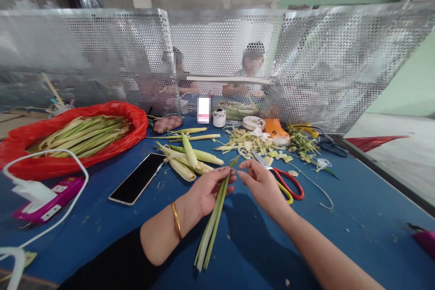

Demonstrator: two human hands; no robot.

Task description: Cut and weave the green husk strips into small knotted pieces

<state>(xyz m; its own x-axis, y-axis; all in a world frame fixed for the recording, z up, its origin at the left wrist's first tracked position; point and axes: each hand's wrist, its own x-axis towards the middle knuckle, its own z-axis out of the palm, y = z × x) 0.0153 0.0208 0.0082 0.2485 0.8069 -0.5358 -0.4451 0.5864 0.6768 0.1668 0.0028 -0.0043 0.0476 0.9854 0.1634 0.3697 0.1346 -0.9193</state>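
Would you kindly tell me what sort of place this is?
Probably a handcraft workshop: a blue worktable bears a red plastic bag of long green plant strips and red-and-yellow-handled scissors, and people show through a perforated silver metal screen.

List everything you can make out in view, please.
Long strips: several, pale green, front centre
Husks: several, cream-green, centre
Scissors: one, red and yellow handles, right
Scraps: uncounted, yellow-green, back right
Bag: one, red, left
Bagged strips: many, green, left
Phone: one, black, left
Power strip: one, purple, left
Charger: one, white, left
Pouch: one, pinkish, back
Bright screen: one, white, back
Cylinder: one, white, back
Roll: one, white, back right
Packet: one, orange-white, back right
Table: one, blue, underneath
Mesh panels: several, silver, behind
People: at least two, blurred, behind mesh
Bangle: one, gold, left wrist
Left hand: one, bare, holding strips
Right hand: one, bare, near strip tips
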